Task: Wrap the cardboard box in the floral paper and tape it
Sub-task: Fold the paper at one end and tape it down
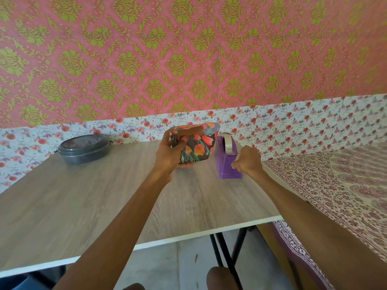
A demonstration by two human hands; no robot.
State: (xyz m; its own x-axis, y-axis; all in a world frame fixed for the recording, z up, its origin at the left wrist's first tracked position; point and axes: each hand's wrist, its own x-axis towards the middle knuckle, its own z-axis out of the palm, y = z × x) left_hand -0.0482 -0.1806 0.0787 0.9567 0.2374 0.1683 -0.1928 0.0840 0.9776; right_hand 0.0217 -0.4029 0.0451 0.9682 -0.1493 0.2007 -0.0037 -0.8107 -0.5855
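My left grip (170,155) grasps the parcel at its left end, fingers curled underneath and my thumb pressed across the floral paper (198,144). The paper covers the cardboard box on every side I can see, so no bare card shows. I hold the parcel tilted and lifted off the table (83,195), above its far middle part and just left of the purple tape dispenser (227,166). One end of the paper stands up in a loose fold at the top right.

The dispenser sits on the table near the far right edge, with its tape roll (229,144) upright in the cradle. My right grip (248,162) is against the dispenser's near end, fingers curled and thumb and forefinger drawn together by the cutter. I cannot tell whether they are clenched on a tape end or on nothing.

A grey lidded container (83,148) rests at the table's far left corner, well apart from both grips. A patterned bedsheet (335,185) lies to the right.
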